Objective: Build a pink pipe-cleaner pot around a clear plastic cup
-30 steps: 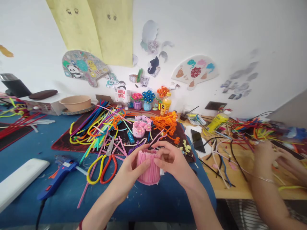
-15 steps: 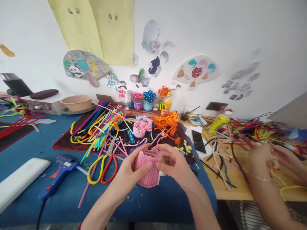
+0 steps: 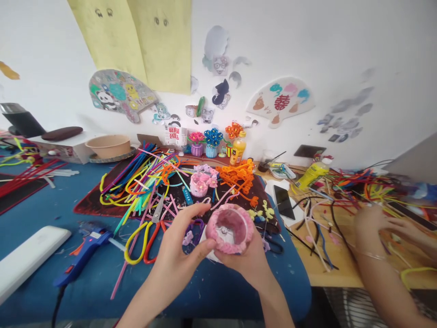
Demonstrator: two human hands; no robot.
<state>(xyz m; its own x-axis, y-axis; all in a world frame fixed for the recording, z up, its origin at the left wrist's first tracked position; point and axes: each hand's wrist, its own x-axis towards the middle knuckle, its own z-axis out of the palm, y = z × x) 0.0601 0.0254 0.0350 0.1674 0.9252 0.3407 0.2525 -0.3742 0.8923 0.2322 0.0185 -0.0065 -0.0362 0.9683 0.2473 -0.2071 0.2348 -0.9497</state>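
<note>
A small pink pot covered in fuzzy pipe cleaners (image 3: pixel 251 228) is tipped so its round mouth faces me, and its pale inner floor shows. My right hand (image 3: pixel 251 264) grips it from below and the right side, with most fingers hidden behind it. At the pot's left side is my left hand (image 3: pixel 180 246), thumb and fingers spread apart, the thumb tip at the rim. Behind the hands, a smaller pink pot with flowers (image 3: pixel 199 184) stands on the dark mat (image 3: pixel 99 207). Left of my left hand lie scissors with yellow and red handles (image 3: pixel 146 241).
A blue glue gun (image 3: pixel 87 250) and a white slab-like object (image 3: pixel 32 255) lie at left. Loose pipe cleaners (image 3: pixel 143 177) heap behind. An orange drink bottle (image 3: pixel 238 148) and a phone (image 3: pixel 283 202) are farther back. A co-worker's hands (image 3: pixel 375 228) are at right.
The pink pot has turned from upright to mouth facing me and shifted slightly right and up. My right hand has moved beneath it; my left hand has loosened and spread.
</note>
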